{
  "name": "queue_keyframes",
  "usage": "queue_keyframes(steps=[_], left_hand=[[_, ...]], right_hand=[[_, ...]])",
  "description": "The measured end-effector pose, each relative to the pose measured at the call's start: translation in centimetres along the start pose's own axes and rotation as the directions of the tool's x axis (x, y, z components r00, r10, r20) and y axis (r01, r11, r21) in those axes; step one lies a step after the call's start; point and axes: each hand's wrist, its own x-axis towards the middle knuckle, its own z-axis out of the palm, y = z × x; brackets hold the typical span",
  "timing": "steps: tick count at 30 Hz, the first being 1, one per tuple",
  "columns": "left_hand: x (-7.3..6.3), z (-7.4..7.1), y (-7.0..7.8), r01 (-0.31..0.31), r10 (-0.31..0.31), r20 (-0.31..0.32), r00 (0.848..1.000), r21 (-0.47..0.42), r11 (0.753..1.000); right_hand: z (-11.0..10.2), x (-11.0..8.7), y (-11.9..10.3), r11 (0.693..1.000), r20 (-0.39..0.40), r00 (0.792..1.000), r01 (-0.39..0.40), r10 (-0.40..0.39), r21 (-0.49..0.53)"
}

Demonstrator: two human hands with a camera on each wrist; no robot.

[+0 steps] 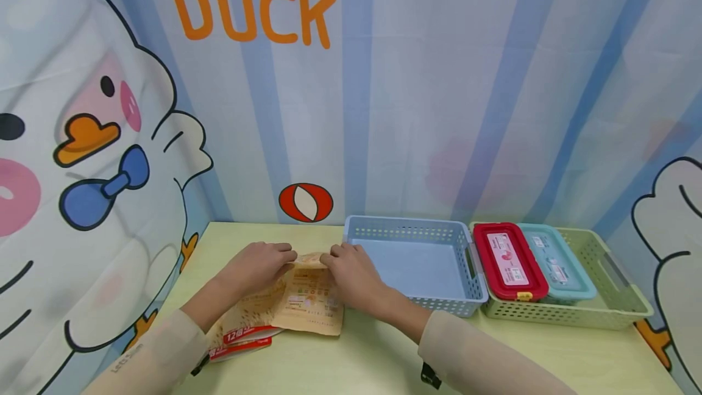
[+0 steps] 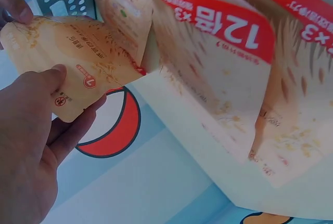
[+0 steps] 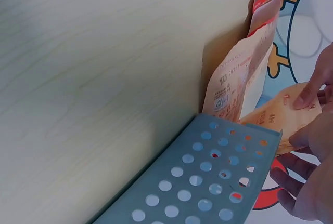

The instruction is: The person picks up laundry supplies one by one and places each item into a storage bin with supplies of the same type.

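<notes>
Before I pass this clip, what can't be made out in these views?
- Head: fine print on the tan pouch, too small.
- Head: part of the green basket, covered by the red container.
- Left wrist: much of the right hand, cut off by the left edge.
- Right wrist: much of the blue basket, cut off by the bottom edge.

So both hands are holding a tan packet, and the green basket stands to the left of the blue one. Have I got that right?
Not quite: the green basket stands to the right of the blue basket, as the head view shows. The left hand and right hand do both hold the tan packet.
</notes>
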Motion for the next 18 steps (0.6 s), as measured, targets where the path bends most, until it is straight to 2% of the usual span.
queue_keyframes(steps=[5, 12, 15, 18], left_hand=[[0.1, -0.7, -0.4, -0.004, 0.006, -0.043, 0.999, 0.037, 0.999], [0.2, -1.7, -1.1, 0.002, 0.0, -0.137, 0.991, 0.014, 1.0], [0.3, -2.3, -1.2, -0.004, 0.008, -0.177, 0.984, 0.018, 1.0], [0.3, -2.9, -1.3, -0.009, 0.017, -0.211, 0.977, 0.038, 0.999]], right_hand=[[0.0, 0.2, 0.7, 0.999, -0.077, 0.997, -0.014, 0.016, 0.03], [0.6, 0.2, 1.4, 0.99, -0.161, 0.986, -0.021, 0.043, 0.138], [0.7, 0.3, 1.5, 0.981, -0.158, 0.985, -0.037, 0.067, 0.188], [0.6, 0.5, 1.6, 0.96, -0.124, 0.986, -0.075, 0.111, 0.269]])
